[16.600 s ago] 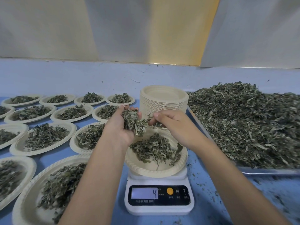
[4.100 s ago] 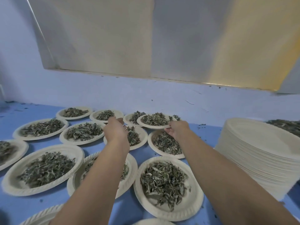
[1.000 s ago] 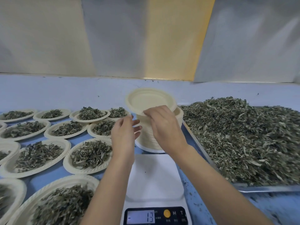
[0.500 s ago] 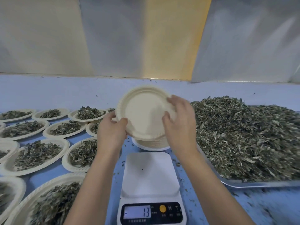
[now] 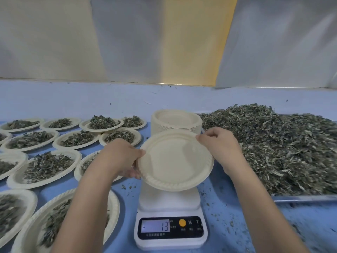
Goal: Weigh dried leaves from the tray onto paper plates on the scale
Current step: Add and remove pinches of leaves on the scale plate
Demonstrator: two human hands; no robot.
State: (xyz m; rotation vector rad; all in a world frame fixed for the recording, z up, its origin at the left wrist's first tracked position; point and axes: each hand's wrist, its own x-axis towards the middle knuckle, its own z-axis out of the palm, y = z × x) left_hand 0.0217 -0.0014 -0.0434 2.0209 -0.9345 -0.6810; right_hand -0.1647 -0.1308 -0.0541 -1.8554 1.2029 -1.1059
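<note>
I hold an empty cream paper plate just above the white scale, tilted toward me. My left hand grips its left rim, thumb on top and fingers underneath. My right hand pinches the far right rim. The scale's display reads -13. A metal tray heaped with dried leaves lies to the right.
A stack of empty paper plates stands behind the scale. Several plates filled with leaves cover the blue table on the left, one resting on top of others at the back. Leaf crumbs are scattered around the scale.
Both hands lifted the top plate off the stack, tipped it upright, and have now brought it down and toward me over the scale platform. The display still reads -13.
</note>
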